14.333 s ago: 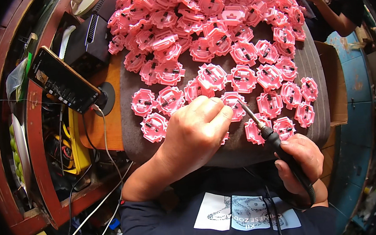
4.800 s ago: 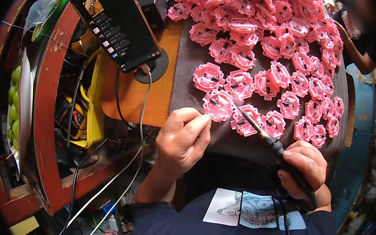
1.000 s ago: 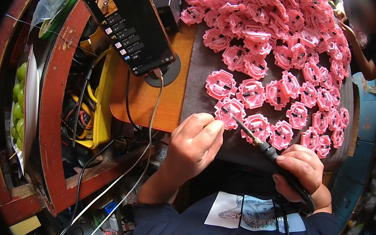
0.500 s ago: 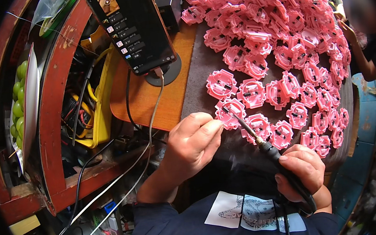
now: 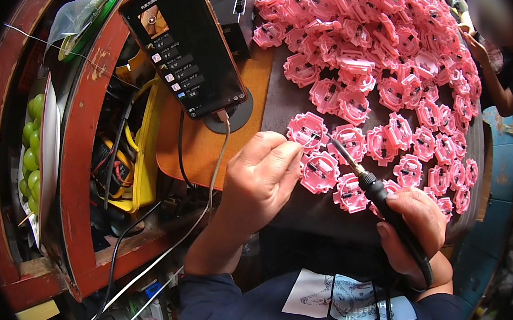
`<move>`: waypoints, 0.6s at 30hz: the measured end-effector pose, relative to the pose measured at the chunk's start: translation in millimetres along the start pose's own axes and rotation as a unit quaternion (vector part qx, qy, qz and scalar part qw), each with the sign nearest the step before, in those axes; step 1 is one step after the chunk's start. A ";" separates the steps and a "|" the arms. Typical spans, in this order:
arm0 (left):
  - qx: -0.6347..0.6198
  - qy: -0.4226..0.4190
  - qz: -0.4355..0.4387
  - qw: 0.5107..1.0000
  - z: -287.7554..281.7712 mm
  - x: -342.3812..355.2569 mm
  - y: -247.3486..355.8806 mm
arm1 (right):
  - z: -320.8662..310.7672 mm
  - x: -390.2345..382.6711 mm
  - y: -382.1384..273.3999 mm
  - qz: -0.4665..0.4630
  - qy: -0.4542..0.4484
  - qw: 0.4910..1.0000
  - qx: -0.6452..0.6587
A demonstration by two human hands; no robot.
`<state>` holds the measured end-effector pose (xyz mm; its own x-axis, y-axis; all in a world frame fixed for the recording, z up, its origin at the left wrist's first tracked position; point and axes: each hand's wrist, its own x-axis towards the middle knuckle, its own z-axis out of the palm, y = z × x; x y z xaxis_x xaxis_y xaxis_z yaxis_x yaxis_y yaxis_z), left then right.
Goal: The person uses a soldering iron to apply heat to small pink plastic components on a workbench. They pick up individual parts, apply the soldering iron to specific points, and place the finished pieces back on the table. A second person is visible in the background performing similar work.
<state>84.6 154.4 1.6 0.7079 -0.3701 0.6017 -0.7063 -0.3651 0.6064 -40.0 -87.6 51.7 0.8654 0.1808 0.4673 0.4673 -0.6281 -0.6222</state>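
My right hand [image 5: 418,221] is wrapped round the black handle of a soldering iron [image 5: 372,188], whose metal tip points up and left among the pink parts. Close to that tip lies a round pink plastic housing [image 5: 307,131] with small dark pieces inside. Another pink housing [image 5: 320,173] sits just below it. My left hand [image 5: 263,173] is closed in a pinch at the left of these two; what its fingertips hold, if anything, is too small to make out. Several more housings are spread face up, and a large heap of them [image 5: 354,18] covers the far side of the dark work surface [image 5: 276,105].
A phone [image 5: 186,55] stands on a round holder over an orange wooden board [image 5: 247,104], its cable trailing left. Beyond are a red wooden frame [image 5: 79,228], a yellow bin [image 5: 145,171] with tools, and green fruit [image 5: 30,160]. Another person's arm [image 5: 499,87] shows far right.
My left hand and the iron's tip have moved away from me, from the nearer housing to the one beyond it. The whole view has also shifted slightly.
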 end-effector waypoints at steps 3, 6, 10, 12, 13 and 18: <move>0.002 -0.014 -0.018 1.000 3.1 1.0 0.5 | 4.2 5.3 2.4 -0.008 0.002 1.000 -0.010; 0.010 0.004 -0.013 1.000 4.4 -2.9 -3.6 | 6.1 11.4 8.3 -0.030 -0.003 0.999 0.024; 0.000 0.005 -0.003 1.000 1.3 -7.6 -3.7 | 8.0 13.2 11.8 -0.041 -0.011 0.998 0.053; -0.004 0.004 -0.009 1.000 1.5 -9.3 -4.0 | 7.5 12.4 12.8 -0.039 -0.018 0.997 0.060; -0.007 0.003 -0.011 1.000 2.0 -9.8 -4.1 | 6.9 12.1 13.1 -0.038 -0.021 0.997 0.062; -0.002 0.001 -0.022 1.000 2.8 -9.8 -3.2 | 7.2 14.2 12.8 -0.043 -0.018 0.997 0.055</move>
<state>79.9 156.9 -7.7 0.7388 -0.3511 0.5752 -0.6739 -0.3785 0.6345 -20.5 -87.6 45.9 0.8264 0.2592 0.4999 0.5554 -0.5218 -0.6475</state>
